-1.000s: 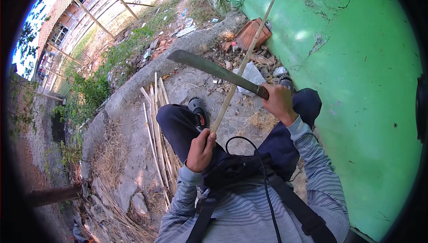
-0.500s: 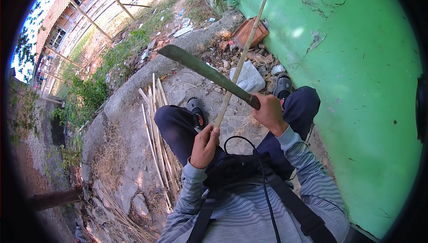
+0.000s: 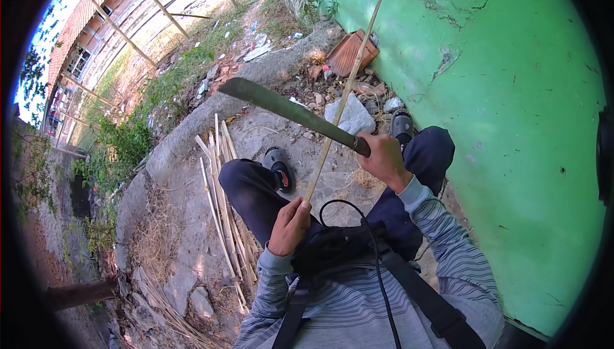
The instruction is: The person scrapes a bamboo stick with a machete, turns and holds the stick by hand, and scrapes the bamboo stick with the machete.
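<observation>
My left hand (image 3: 290, 226) pinches the near end of a long, thin bamboo strip (image 3: 345, 95), which slants away from me toward the green wall. In my right hand (image 3: 385, 162) is the handle of a machete (image 3: 288, 110). Its broad dark blade points to the far left and crosses the strip at about mid-length; whether the edge touches the strip I cannot tell. Both hands are above my lap, between my bent knees. My left palm hides the very end of the strip.
A bundle of split bamboo strips (image 3: 225, 208) lies on the ground left of my leg. Close on the right stands a green wall (image 3: 524, 157). Ahead are a pale stone block (image 3: 350, 116), an orange clay tile (image 3: 352, 53) and rubble. A low curved concrete edge (image 3: 185, 133) borders the left side.
My left hand has drawn slightly down toward me, and the strip has shifted with it. The machete stays across the strip, a little more to the left in view.
</observation>
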A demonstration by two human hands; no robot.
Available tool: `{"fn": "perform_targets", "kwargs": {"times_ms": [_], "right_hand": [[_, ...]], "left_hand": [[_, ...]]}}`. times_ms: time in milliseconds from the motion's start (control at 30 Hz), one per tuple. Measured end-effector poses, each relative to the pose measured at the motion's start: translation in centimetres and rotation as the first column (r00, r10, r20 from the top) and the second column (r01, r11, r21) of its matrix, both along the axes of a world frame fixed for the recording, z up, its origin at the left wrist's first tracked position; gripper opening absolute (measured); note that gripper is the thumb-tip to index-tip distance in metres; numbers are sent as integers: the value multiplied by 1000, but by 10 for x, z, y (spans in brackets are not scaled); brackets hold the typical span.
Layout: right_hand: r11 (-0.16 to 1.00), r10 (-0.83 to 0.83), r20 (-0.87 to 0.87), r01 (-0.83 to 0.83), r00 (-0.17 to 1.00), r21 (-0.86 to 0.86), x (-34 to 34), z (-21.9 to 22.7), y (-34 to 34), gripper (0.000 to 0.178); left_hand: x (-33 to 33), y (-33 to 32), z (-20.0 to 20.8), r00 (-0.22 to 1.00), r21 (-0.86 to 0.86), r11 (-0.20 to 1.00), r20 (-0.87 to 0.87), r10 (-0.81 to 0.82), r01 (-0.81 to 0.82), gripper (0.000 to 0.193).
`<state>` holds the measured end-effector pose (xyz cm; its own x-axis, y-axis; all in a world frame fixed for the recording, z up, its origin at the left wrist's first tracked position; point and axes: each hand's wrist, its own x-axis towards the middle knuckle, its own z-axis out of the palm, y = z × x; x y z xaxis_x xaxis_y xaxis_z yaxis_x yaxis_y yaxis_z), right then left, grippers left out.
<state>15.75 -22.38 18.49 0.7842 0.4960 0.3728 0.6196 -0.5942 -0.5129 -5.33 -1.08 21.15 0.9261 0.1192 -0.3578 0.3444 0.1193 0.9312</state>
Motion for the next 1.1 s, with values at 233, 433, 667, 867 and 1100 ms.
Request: {"fn": "perform_targets", "kwargs": {"times_ms": [233, 433, 667, 867, 1100], "right_hand": [[992, -114, 42, 111, 993, 66, 50, 11, -13, 11], [996, -26, -1, 26, 1000, 87, 31, -5, -11, 14], [999, -48, 27, 48, 998, 16, 34, 13, -7, 18], [977, -174, -25, 176, 984, 119, 82, 2, -21, 12], [995, -83, 63, 80, 995, 59, 65, 7, -18, 15]], "left_hand": [[-25, 2, 8, 998, -19, 997, 0, -70, 70, 29], [-24, 6, 15, 990, -157, 986, -116, -75, 57, 33], [-28, 10, 17, 985, -213, 975, -139, -98, 67, 33], [-49, 9, 12, 974, -200, 976, -190, -121, 83, 35], [-48, 22, 19, 980, -251, 964, -157, -126, 83, 34]]}}
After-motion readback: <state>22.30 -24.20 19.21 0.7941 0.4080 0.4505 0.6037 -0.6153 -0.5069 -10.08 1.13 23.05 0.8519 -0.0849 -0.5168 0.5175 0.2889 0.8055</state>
